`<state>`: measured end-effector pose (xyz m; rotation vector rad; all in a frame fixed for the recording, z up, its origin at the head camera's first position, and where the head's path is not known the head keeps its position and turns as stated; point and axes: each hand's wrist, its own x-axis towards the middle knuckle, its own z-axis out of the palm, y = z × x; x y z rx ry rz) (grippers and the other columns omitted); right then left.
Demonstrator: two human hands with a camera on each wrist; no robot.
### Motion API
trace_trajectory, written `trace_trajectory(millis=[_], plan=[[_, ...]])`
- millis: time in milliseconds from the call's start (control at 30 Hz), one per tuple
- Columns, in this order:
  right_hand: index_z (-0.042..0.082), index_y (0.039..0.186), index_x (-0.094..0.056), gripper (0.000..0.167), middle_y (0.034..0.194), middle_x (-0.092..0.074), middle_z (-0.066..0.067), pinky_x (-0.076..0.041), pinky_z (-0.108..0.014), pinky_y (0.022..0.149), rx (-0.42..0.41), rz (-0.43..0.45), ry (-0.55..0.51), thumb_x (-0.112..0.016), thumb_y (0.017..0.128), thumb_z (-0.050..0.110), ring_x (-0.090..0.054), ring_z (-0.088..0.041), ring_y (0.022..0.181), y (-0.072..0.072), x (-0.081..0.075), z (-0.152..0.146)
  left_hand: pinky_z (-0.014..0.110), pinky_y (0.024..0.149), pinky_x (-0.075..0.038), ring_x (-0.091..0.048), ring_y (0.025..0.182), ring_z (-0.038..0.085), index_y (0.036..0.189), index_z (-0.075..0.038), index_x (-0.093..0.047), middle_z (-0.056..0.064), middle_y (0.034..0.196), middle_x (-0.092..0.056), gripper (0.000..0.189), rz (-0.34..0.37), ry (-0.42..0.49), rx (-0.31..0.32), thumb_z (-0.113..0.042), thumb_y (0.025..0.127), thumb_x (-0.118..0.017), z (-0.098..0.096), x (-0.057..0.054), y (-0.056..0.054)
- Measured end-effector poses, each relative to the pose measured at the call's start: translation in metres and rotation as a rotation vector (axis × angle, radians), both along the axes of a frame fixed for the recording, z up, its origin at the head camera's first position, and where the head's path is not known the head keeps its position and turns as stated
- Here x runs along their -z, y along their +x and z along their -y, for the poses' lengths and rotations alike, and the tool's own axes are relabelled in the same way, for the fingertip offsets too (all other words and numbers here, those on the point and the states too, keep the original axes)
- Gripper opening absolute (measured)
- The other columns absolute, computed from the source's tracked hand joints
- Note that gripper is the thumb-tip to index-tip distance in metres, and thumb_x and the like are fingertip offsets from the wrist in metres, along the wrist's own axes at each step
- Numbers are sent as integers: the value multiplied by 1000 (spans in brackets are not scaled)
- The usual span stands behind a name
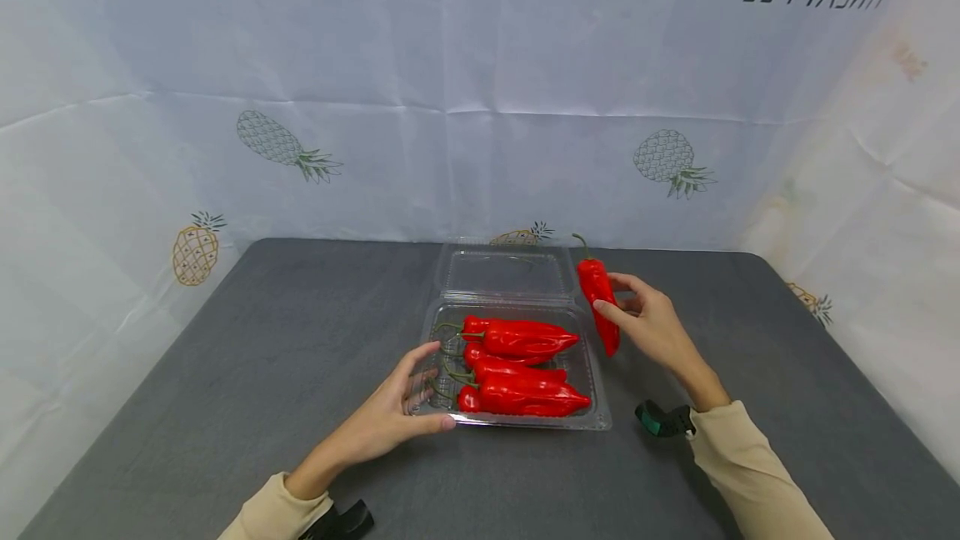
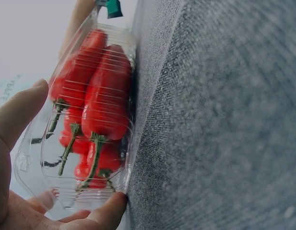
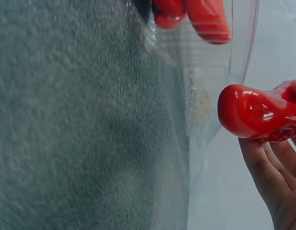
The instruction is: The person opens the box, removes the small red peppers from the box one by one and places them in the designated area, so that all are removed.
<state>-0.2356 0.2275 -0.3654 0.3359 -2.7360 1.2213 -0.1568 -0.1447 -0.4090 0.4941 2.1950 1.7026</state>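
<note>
My right hand (image 1: 654,325) pinches a glossy red chili pepper (image 1: 596,294) between thumb and fingers, its green stem pointing up and away. It hangs just past the right side of a clear plastic clamshell box (image 1: 600,419); the right wrist view shows the blunt tip of this held pepper (image 3: 248,112). Several more red peppers (image 1: 528,394) lie sideways in the box, stems to the left. My left hand (image 1: 390,415) spreads round the box's front left corner, thumb along the front rim, other fingers against the left wall, partly visible through the plastic (image 2: 85,203).
The box's clear lid (image 1: 506,273) lies folded back towards the rear of the dark grey table (image 1: 337,307). Behind the table hangs a pale cloth (image 1: 465,173) with pineapple prints. Both wrists wear a black strap with a camera.
</note>
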Motion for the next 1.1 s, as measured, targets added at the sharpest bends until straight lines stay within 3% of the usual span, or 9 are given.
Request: trace_trajectory(millis=[233,600,1100], plan=[[-1,144,-44,56,137,-54,-26,-62,-48,78,16,2,26,-62,98,26,-65,-43,106,-12,1,-3,54,119,-32,-24,150,40,157,-15,-14,10,166,-10,98,22,3,-16,-20,84,-80,1,1,0],[-3,144,-43,57,134,-56,-28,-63,-47,78,16,22,61,-61,99,27,-65,-44,108,-29,-1,-7,57,118,-32,-23,149,45,156,-9,-15,15,165,-10,93,-14,1,14,-20,88,-77,0,0,-1],[-4,146,-40,61,140,-50,-32,-55,-59,92,41,56,46,-57,101,33,-56,-51,120,-52,6,-17,56,118,-33,-23,149,44,156,-9,-15,14,165,-11,93,-15,0,10,-20,87,-77,0,0,-1]])
